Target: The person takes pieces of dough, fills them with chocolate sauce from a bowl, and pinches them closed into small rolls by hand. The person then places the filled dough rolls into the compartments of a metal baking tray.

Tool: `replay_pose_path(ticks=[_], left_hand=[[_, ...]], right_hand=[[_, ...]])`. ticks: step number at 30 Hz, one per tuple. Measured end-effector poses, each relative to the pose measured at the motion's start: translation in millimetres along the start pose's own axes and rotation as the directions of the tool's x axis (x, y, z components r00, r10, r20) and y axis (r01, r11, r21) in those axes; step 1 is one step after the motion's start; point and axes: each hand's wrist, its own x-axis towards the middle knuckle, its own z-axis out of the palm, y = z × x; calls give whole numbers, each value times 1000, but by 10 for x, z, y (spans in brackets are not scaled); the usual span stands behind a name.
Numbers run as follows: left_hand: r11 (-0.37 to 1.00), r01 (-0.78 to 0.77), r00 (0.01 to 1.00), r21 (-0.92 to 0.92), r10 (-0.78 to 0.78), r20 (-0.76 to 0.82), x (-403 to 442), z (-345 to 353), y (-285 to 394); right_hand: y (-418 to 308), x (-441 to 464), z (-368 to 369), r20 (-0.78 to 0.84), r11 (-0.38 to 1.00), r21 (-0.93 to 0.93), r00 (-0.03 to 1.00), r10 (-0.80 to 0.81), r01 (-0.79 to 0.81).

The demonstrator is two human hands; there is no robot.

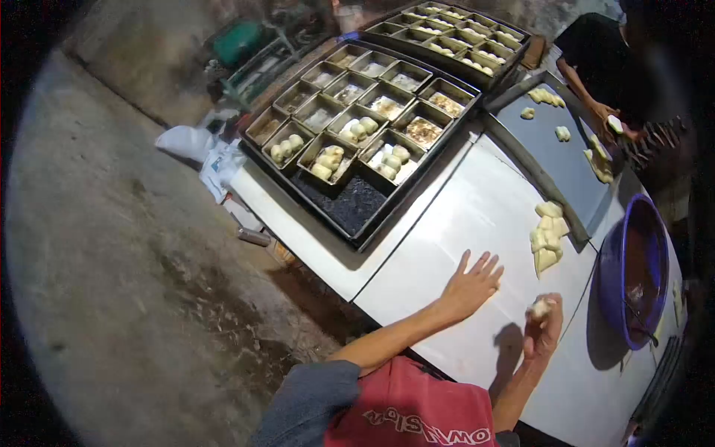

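Gap between tray point(348, 203) and dough pile point(549, 232)

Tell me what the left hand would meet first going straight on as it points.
Probably the cluster of dough pieces on the white table; the left hand points roughly toward it. Its height is unclear, so it might pass above.

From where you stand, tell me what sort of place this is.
Probably a bakery's workroom: pale dough pieces lie on the white table, and rows of metal tins sit in dark trays, several tins holding dough lumps.
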Motion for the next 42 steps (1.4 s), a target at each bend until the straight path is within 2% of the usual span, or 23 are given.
replay_pose_path(ticks=[2,3,6,7,8,10,11,13,15,17,18,19,23,25,26,29,32,33,34,36,38,41,42], left_hand=[[990,42,993,-133,-26,115,58,-303,39],[991,77,974,-112,-50,223,115,-431,109],[908,104,986,-406,-39,165,286,-539,308],[790,127,985,-600,-29,170,347,-552,334],[714,192,969,-673,-28,246,418,-618,397],[524,420,890,-741,-76,451,556,-802,486],[528,390,912,-754,-110,395,548,-746,517],[528,323,945,-785,-144,292,562,-538,605],[402,431,897,-808,-98,430,552,-169,600],[247,498,866,-831,-100,490,694,-348,840],[264,400,917,-878,-99,387,695,17,847],[470,221,974,-855,-64,216,820,-96,990],[462,-173,981,-870,2,-194,1091,-129,1410],[344,-359,930,-868,54,-363,1258,283,1781],[239,-280,959,-930,22,-283,1310,362,1864],[-110,-70,998,-991,3,-71,1354,577,2116],[-130,180,983,-975,45,176,1359,599,2250],[-180,284,959,-942,42,281,1315,648,2279],[-112,348,937,-931,57,344,1311,514,2251],[-91,452,891,-888,-1,454,1252,505,2108],[-112,526,844,-843,-53,534,1253,506,1943],[102,517,855,-850,-111,507,1259,479,1734],[181,525,851,-832,-120,511,1273,413,1703]], right_hand=[[-99,-2,224,-51,995,31,994,-96,98],[-170,13,279,-64,999,-29,997,-45,43],[-107,39,225,-135,978,-176,987,90,-114],[-149,-25,411,-126,962,-246,988,86,-115],[-28,-33,513,-201,988,-149,979,-3,-28],[-100,-47,379,-216,952,-288,976,38,-101],[-105,-64,277,-244,920,-377,970,12,-106],[-111,-39,263,-283,877,-479,953,-112,-39],[-4,82,-162,-245,738,-660,889,-387,140],[-112,86,-445,-273,692,-707,845,-460,148],[-238,67,-297,-391,787,-615,850,-353,44],[-348,49,-295,-383,827,-552,848,-367,109],[-505,-27,-167,-248,953,-173,926,-285,248],[-729,-73,-391,-240,948,38,924,-297,315],[-824,-54,-417,-248,931,138,922,-298,338],[-1071,-49,-648,-206,945,120,939,-276,304],[-1486,121,-853,-249,923,-26,892,-377,383],[-1677,229,-955,-243,885,-113,851,-466,452],[-1889,337,-1094,-220,847,-296,831,-510,441],[-2339,504,-1332,-251,724,-662,852,-460,196],[-2555,839,-1820,-170,445,-895,923,-345,1],[-2559,1124,-2126,-52,-114,-991,989,-137,-68],[-2561,1170,-2060,-214,-146,-967,976,31,-207]])
